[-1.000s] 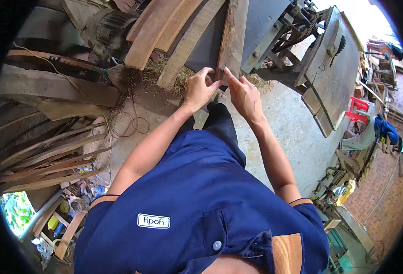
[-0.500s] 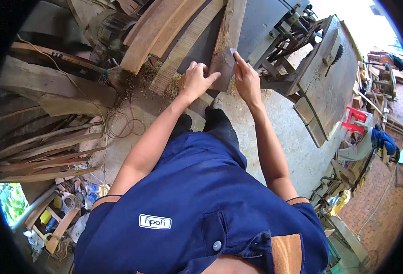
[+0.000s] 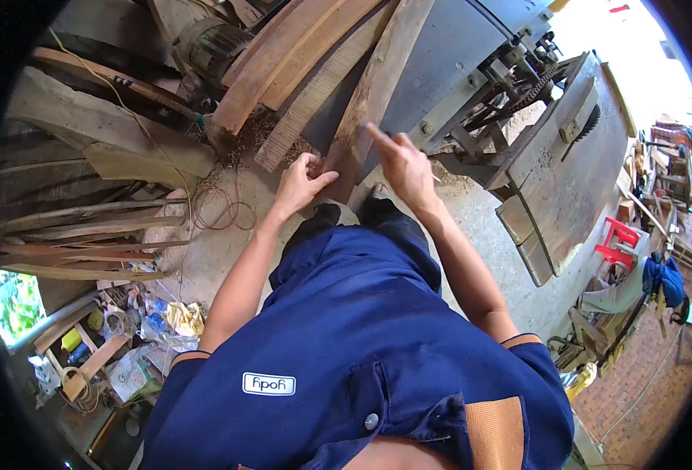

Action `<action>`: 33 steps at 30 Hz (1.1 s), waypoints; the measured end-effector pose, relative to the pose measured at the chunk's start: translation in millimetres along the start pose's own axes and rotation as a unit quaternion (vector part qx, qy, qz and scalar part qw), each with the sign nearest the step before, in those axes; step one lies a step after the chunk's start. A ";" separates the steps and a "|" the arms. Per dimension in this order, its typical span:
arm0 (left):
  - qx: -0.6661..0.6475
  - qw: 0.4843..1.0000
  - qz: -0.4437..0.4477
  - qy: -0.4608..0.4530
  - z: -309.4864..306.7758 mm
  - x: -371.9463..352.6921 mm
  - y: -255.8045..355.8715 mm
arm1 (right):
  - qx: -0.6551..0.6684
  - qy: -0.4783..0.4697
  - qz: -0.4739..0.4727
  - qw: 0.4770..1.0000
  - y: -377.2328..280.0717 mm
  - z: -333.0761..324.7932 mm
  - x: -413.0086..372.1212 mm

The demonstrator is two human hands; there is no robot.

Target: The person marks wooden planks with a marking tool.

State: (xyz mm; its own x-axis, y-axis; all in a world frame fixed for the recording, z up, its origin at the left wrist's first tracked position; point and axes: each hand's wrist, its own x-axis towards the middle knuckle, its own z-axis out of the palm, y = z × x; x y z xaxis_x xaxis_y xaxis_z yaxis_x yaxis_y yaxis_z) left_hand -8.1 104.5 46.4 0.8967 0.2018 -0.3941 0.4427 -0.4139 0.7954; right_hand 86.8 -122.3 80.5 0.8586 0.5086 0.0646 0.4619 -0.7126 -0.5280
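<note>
A long brown wooden plank (image 3: pixel 375 86) lies lengthwise in front of me, its near end over my feet. At its left edge, close to that end, my left hand (image 3: pixel 303 186) has its thumb and bent fingers on the wood. My right hand (image 3: pixel 404 168) is over the plank's right side, index finger reaching across it. A small pale piece (image 3: pixel 364 124) shows at that fingertip, too blurred to name. Left of the plank is a lighter board with a ridged face (image 3: pixel 314 98).
Curved reddish boards (image 3: pixel 271 55) lie at the upper left, by a motor (image 3: pixel 209 47). A grey metal machine surface (image 3: pixel 448 70) is under the plank. At right stands a saw table (image 3: pixel 545 168) with a toothed blade (image 3: pixel 585 124). A red plastic stool (image 3: pixel 618 241) is beyond it.
The plank's near end has come toward me and left, and my left hand has moved with it. My right hand has moved left and lower, its index finger now pointing across the plank.
</note>
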 end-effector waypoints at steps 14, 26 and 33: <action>-0.304 0.947 -0.105 0.017 31.2 -21.8 10.3 | -0.018 -0.093 -0.142 0.985 8.9 5.3 12.8; -0.287 0.955 -0.078 0.014 28.7 -9.0 4.1 | -0.047 -0.028 -0.105 0.993 29.1 9.7 42.1; -0.274 0.958 -0.084 -0.004 23.0 -5.7 9.8 | -0.052 -0.021 -0.135 0.989 5.9 18.2 27.8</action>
State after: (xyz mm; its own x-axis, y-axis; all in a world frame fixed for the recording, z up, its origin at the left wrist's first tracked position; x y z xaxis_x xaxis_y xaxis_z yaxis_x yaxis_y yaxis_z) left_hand -8.9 78.9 45.8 0.8135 0.2164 -0.5398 0.5177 0.1531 0.8417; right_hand 109.4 -103.7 63.8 0.6918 0.7052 0.1554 0.6957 -0.5931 -0.4053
